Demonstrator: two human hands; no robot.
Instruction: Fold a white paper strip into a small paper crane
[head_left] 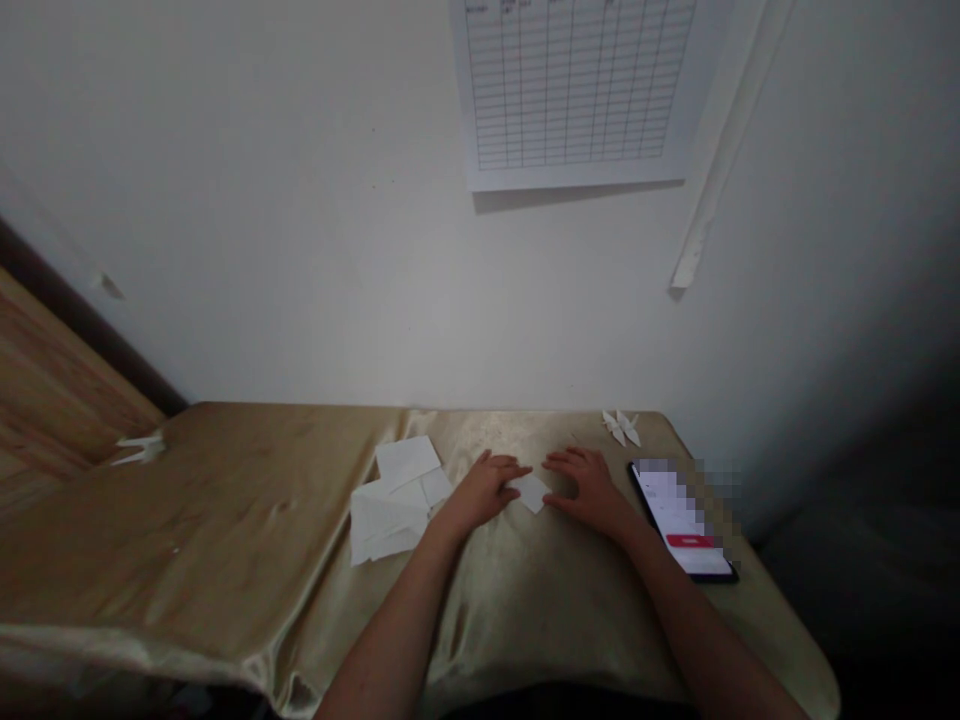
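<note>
A small white piece of paper (532, 493), shaped like a diamond and apparently folded, lies flat on the table between my hands. My left hand (491, 487) rests at its left side, index finger stretched along the upper edge and thumb near the left corner. From the right, my right hand (585, 487) reaches in with its thumb at the paper's right corner and fingers curved above it. Both hands have fingers and thumb apart. Whether the fingertips press on the paper is hard to make out.
Loose white sheets (390, 515) overlap left of my left forearm. A phone (682, 530) with a lit screen lies to the right, below folded paper cranes (621, 428). Another white folded paper (142, 447) sits far left. The gold tablecloth (225, 520) meets a wall with a printed chart (570, 100).
</note>
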